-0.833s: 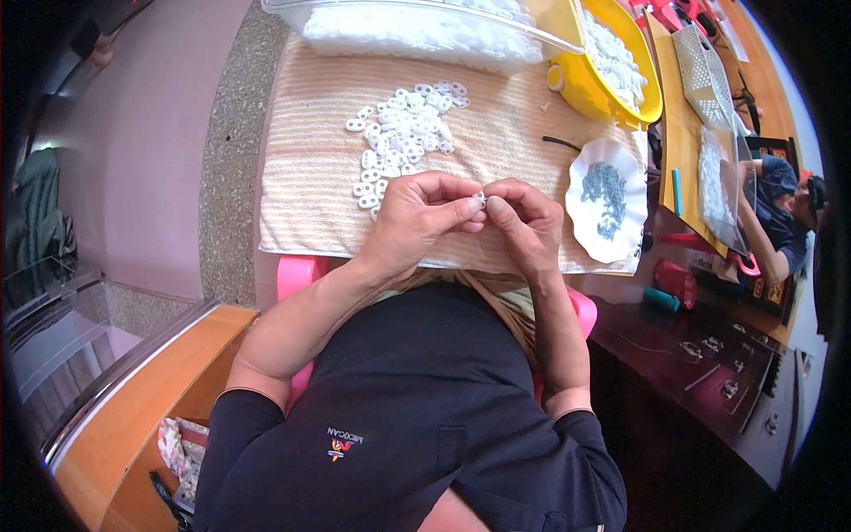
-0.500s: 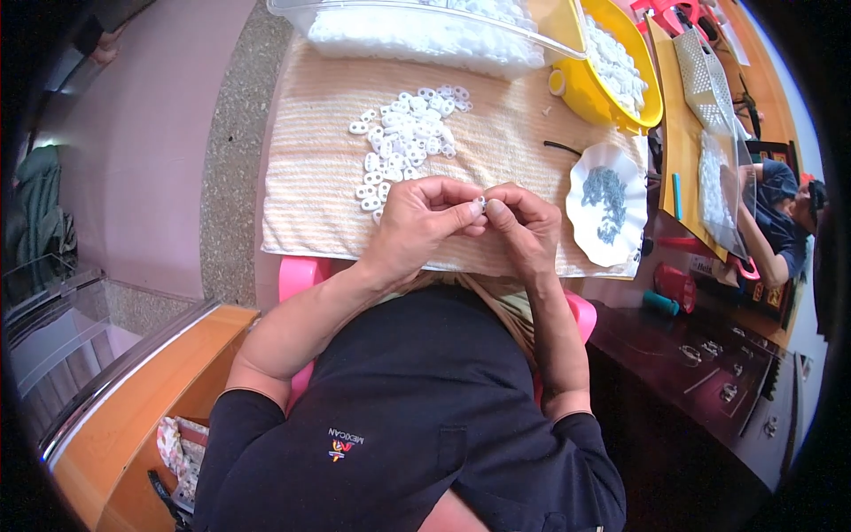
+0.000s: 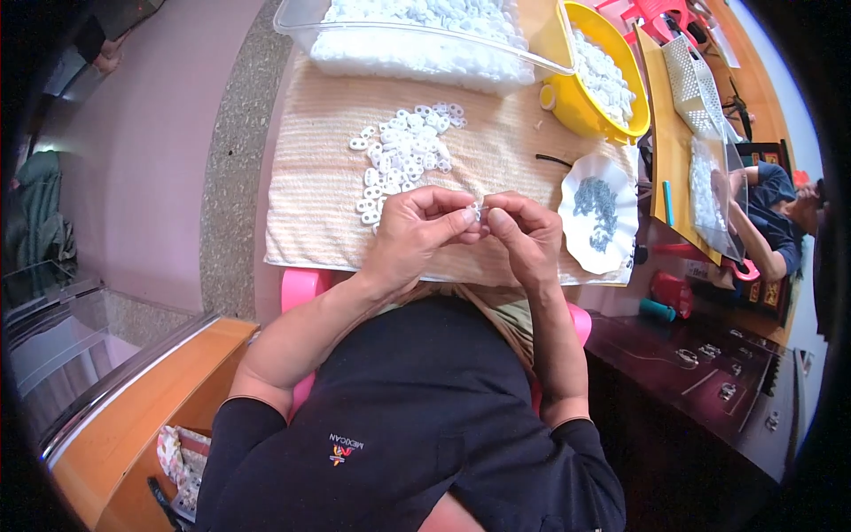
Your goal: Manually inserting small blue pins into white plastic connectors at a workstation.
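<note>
My left hand (image 3: 418,232) and my right hand (image 3: 526,236) meet over the near edge of the towel. Between their fingertips is a small white plastic piece (image 3: 479,211), pinched from both sides and mostly hidden by the fingers. Just beyond my left hand lies a loose pile of white plastic pieces (image 3: 408,149), oval with two holes each. To the right of my right hand a white scalloped dish (image 3: 626,206) holds tiny dark grey parts (image 3: 596,204), too small to name.
A striped beige towel (image 3: 306,195) covers the table. A clear bin (image 3: 306,40) and a yellow tub (image 3: 640,106), both with white pieces, stand at the back. A thin black rod (image 3: 554,160) lies near the dish. Another person (image 3: 771,217) sits at far right.
The whole view has shifted slightly, the table sitting a little lower. Both hands remain together at the small white plastic piece, with only slight finger movement.
</note>
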### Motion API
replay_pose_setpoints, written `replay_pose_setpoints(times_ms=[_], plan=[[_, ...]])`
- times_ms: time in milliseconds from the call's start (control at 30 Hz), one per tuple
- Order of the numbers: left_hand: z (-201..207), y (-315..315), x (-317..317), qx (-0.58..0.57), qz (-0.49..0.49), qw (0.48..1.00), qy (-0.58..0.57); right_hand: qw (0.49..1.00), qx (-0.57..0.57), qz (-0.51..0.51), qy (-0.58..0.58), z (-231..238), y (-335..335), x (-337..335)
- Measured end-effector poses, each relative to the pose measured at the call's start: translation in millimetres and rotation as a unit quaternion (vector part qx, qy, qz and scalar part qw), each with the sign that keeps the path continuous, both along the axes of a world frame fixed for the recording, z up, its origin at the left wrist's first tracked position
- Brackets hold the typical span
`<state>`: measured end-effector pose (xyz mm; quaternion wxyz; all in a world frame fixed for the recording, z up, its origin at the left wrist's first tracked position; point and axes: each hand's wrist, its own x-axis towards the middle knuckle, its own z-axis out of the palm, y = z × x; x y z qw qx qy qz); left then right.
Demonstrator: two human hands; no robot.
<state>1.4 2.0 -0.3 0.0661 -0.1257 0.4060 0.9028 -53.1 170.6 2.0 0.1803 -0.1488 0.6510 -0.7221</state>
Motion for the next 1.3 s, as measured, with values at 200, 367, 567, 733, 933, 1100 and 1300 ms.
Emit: replay_pose_setpoints(times_ms=[200, 367, 567, 733, 933, 1100, 1300], plan=[[2.2, -6.7, -1.8, 0.054, 0.055, 0.997, 0.019, 0.996, 0.065, -0.033, 0.046, 6.6, -5.3, -22.2], [5.1, -8.0, -1.3, 0.071, 0.093, 0.993, 0.017, 0.938, 0.260, 0.030, 0.227, -1.0, -35.0, -53.0], [3.3, -10.9, -2.1, 0.083, 0.107, 0.991, 0.016, 0.859, 0.394, 0.069, 0.319, 10.9, -63.0, -63.7], [3.6, -11.4, -1.1, 0.083, 0.110, 0.990, 0.010, 0.852, 0.396, 0.083, 0.333, 0.3, -56.9, -68.6], [3.2, -15.5, -6.4, 0.079, 0.117, 0.990, 0.011, 0.859, 0.365, 0.042, 0.358, 0.5, -44.3, -63.5], [-0.8, -15.1, -7.7, 0.079, 0.115, 0.990, 0.010, 0.829, 0.402, 0.077, 0.381, 4.5, -40.7, -63.5], [-3.0, -15.5, -7.3, 0.075, 0.118, 0.990, 0.006, 0.825, 0.422, 0.118, 0.356, 9.9, -34.9, -62.6]])
